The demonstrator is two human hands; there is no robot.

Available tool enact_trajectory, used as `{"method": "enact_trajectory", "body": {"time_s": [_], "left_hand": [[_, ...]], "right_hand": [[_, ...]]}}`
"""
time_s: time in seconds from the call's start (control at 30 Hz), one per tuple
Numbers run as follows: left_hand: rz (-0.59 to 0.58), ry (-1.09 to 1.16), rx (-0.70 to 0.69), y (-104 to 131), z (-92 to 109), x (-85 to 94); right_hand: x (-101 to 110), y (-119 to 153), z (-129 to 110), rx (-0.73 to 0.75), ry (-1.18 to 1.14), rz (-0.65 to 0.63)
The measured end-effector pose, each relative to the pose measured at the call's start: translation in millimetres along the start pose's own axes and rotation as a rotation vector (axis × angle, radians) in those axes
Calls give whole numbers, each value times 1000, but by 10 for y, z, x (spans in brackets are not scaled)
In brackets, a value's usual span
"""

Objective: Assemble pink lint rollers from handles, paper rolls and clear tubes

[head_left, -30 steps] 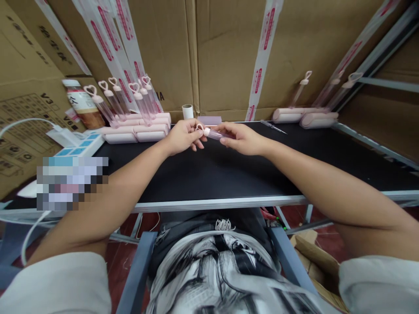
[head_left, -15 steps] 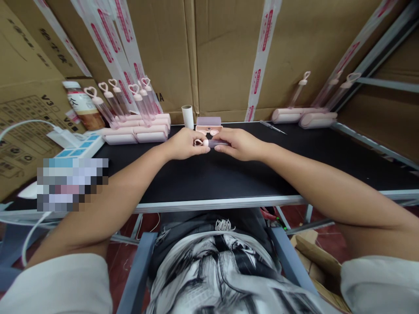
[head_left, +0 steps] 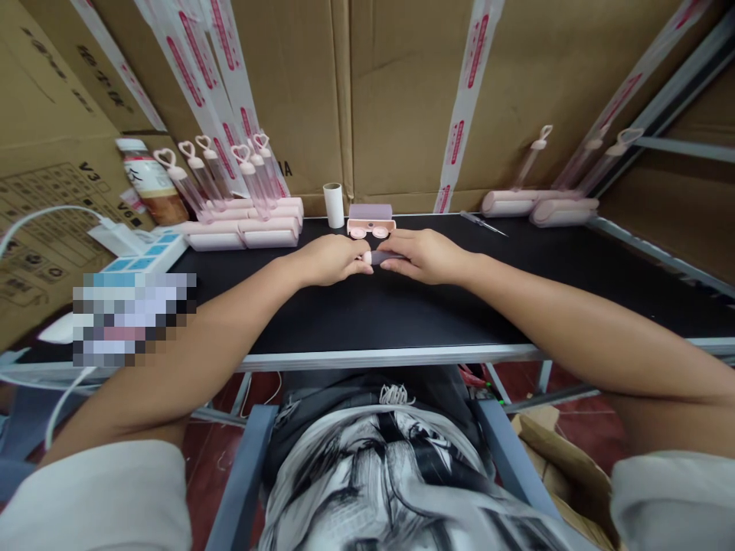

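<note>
My left hand [head_left: 336, 259] is closed around the pink cap end of a small clear tube [head_left: 377, 258]. In the earlier frame this cap shows a heart-shaped loop; now the fingers cover the loop. My right hand [head_left: 422, 255] pinches the tube's other end between thumb and fingers. The tube lies roughly level, just above the black tabletop [head_left: 367, 314]. Right behind the hands stands an open pink case [head_left: 371, 223] with two round pink lens-like cups at its front. A white cylinder [head_left: 334, 205] stands upright to the left of the case.
At the back left, several pink cases [head_left: 241, 232] carry upright heart-topped tubes, near a drink bottle [head_left: 150, 180] and a power strip [head_left: 146, 252]. More pink cases with tubes [head_left: 566, 212] stand at the back right. A thin screwdriver-like tool [head_left: 483, 223] lies before them. Cardboard [head_left: 402, 99] walls the back.
My left fingers have closed over the heart loop, which was visible before. Both hands stay at nearly the same place on the tube. The whole view has shifted slightly.
</note>
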State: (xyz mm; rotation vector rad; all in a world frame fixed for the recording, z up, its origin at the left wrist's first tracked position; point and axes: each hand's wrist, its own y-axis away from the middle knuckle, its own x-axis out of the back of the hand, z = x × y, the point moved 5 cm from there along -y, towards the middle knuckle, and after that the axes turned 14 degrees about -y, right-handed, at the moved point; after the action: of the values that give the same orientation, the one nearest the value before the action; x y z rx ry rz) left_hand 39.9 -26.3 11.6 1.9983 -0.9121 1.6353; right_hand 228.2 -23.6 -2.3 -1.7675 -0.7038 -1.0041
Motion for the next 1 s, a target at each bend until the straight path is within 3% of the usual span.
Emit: {"method": "enact_trajectory", "body": {"time_s": [0.53,0.83,1.0], "left_hand": [[-36,-91,-11,14,76,55],[-86,-265,-43,31,161,62],[-114,-304,-68,31,182,26]], "right_hand": [[11,-19,-18,22,-149,45],[35,-47,-82,48,-228,18],[-14,-66,-74,-14,-293,14]]}}
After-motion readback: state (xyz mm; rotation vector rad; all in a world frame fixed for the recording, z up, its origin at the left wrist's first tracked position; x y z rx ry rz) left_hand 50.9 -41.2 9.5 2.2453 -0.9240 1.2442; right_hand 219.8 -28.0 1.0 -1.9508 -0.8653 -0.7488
